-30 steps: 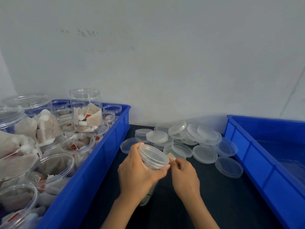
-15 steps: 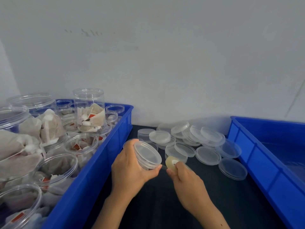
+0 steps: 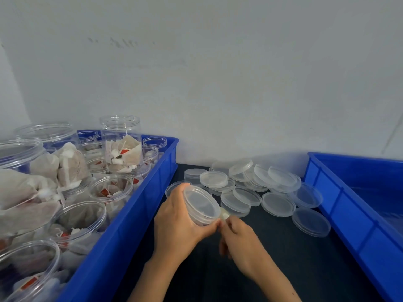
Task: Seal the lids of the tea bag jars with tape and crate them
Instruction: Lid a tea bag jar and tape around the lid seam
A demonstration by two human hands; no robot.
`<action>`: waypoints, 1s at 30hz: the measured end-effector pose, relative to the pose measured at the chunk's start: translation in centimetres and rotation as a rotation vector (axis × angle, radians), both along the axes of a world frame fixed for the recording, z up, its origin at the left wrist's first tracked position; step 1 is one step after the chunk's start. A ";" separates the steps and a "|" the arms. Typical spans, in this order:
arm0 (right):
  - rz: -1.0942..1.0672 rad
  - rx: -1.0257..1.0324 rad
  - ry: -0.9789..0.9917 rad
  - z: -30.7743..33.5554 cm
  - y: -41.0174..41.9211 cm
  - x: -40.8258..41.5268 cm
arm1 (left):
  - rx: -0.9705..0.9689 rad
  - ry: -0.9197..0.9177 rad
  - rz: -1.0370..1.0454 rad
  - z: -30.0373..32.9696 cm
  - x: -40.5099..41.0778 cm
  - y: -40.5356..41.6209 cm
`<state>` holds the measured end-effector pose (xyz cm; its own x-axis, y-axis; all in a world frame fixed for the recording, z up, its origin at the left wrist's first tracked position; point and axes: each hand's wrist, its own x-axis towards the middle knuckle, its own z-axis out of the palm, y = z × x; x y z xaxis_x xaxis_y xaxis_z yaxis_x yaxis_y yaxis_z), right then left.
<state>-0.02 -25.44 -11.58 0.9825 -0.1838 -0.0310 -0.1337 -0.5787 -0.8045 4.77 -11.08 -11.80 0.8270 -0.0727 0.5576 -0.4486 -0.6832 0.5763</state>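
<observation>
My left hand (image 3: 176, 225) grips a clear lidded jar (image 3: 201, 205), tilted so its lid faces up and right. My right hand (image 3: 237, 240) pinches a small roll of clear tape (image 3: 224, 213) right against the lower edge of the jar's lid, and the two hands' fingertips nearly touch there. The jar's body is mostly hidden behind my left hand. A blue crate (image 3: 139, 205) on the left holds several open jars of tea bags (image 3: 121, 147).
A pile of loose clear lids (image 3: 277, 203) lies on the dark table (image 3: 283, 258) behind my hands. A second blue crate (image 3: 340, 203) stands at the right, with no jars visible in it. A white wall rises close behind.
The jar has tilted further over in my left hand. My right hand has brought the tape roll in against the lid's rim, from a short way to its right.
</observation>
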 end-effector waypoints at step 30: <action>-0.186 -0.159 -0.013 0.0 0.8 1.4 | -0.085 -0.029 0.089 0.2 -0.8 -1.3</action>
